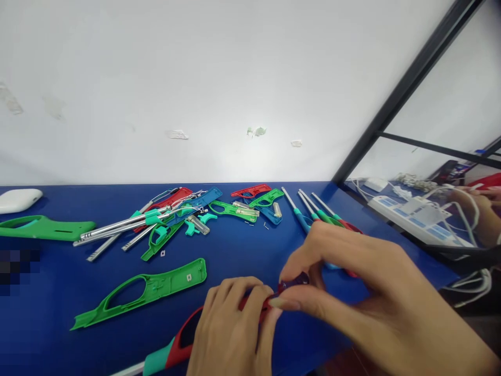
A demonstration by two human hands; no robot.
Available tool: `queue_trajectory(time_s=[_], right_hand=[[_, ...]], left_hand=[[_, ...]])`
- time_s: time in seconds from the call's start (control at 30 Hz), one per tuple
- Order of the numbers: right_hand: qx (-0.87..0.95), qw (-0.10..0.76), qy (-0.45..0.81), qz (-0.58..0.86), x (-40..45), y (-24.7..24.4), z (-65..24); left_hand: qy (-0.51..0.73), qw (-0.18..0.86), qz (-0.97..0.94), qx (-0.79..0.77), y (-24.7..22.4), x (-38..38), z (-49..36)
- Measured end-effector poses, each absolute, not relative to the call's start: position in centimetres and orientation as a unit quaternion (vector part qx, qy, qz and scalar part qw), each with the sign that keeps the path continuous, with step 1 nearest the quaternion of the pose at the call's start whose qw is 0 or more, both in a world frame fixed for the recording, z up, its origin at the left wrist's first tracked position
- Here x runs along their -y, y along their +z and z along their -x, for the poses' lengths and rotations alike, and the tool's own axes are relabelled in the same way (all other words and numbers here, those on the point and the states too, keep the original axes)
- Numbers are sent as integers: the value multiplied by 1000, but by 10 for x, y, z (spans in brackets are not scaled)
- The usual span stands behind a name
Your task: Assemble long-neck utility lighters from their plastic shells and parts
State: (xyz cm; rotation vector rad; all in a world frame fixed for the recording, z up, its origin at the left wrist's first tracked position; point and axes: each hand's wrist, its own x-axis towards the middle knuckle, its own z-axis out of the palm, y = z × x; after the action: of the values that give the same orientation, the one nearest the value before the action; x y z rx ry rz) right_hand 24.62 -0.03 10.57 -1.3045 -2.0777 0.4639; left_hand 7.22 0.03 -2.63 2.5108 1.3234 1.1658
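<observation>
Near the front edge of the table, my left hand is wrapped over the handle of a red utility lighter. Its teal collar and metal tube point to the lower left. My right hand pinches a small dark purplish piece between thumb and fingers at the handle's right end. Part of that piece is hidden by my fingertips, so its kind is unclear. Left of my hands lies a green half shell with its inside facing up and a small white square part on it.
Loose lighter shells, metal tubes, teal triggers and clear fuel tanks lie heaped at back left. Several whole lighters lie at back right. A green shell and white case are far left. A black frame and power strip stand right.
</observation>
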Motion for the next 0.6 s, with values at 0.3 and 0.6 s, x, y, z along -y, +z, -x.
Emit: queue_trajectory(time_s=[0.3, 0.6], right_hand=[[854, 312, 165, 382, 0, 98, -257], [806, 325, 98, 485, -6, 99, -254]], left_hand=[[384, 26, -818, -427, -34, 4, -74], [361, 20, -828, -429, -38, 2, -73]])
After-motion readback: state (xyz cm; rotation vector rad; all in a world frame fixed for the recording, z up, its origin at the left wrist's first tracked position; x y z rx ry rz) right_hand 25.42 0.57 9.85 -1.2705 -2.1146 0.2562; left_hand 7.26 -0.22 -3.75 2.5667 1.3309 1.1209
